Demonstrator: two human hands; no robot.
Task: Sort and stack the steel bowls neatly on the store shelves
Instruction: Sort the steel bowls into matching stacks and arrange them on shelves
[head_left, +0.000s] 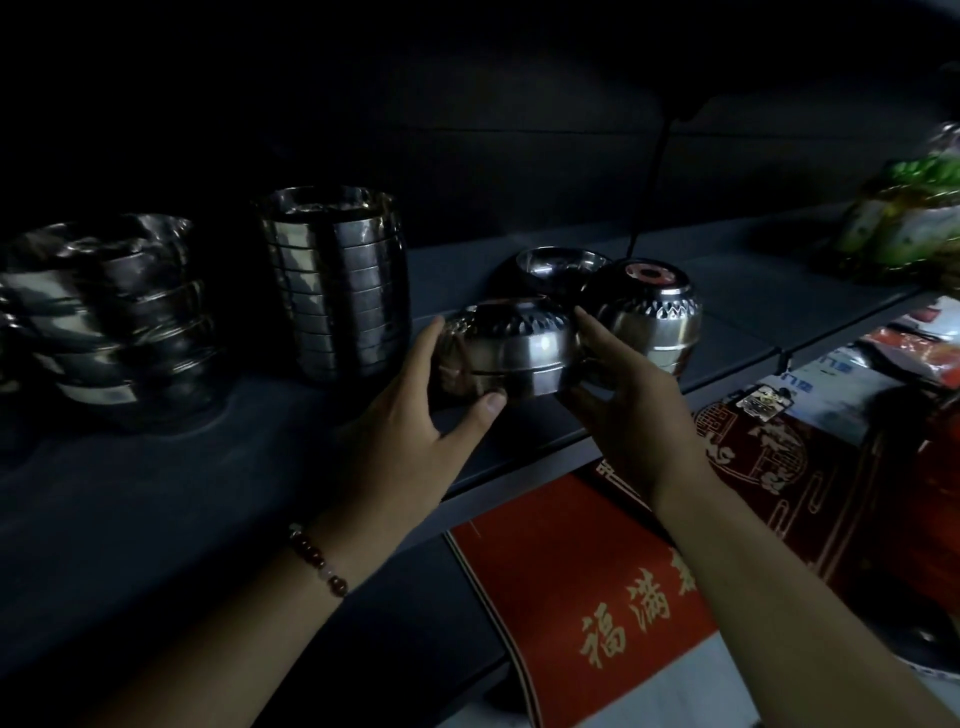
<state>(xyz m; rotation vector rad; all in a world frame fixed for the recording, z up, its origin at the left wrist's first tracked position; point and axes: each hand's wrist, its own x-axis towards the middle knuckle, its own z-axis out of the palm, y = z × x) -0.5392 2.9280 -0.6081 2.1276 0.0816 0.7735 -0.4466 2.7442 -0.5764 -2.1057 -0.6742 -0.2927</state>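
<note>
Nearest, below the shelf (156, 509): red printed boxes (587, 597). At the shelf's front edge: left hand (410, 436) and right hand (628, 410), set apart, clasping opposite sides of an inverted pair of nested steel bowls (511, 353), thumb under the rim on the left. Just behind and right of the pair: second inverted bowl stack (649, 317), close beside the right hand. Behind it: one upright bowl (561, 262). Left along the shelf: tall nested stack (337, 280); further left, leaning stack (109, 317). Recommended: keep both grips level, check rims seated flush, lift clear of the neighbouring stack, lower onto matching bowls only.
</note>
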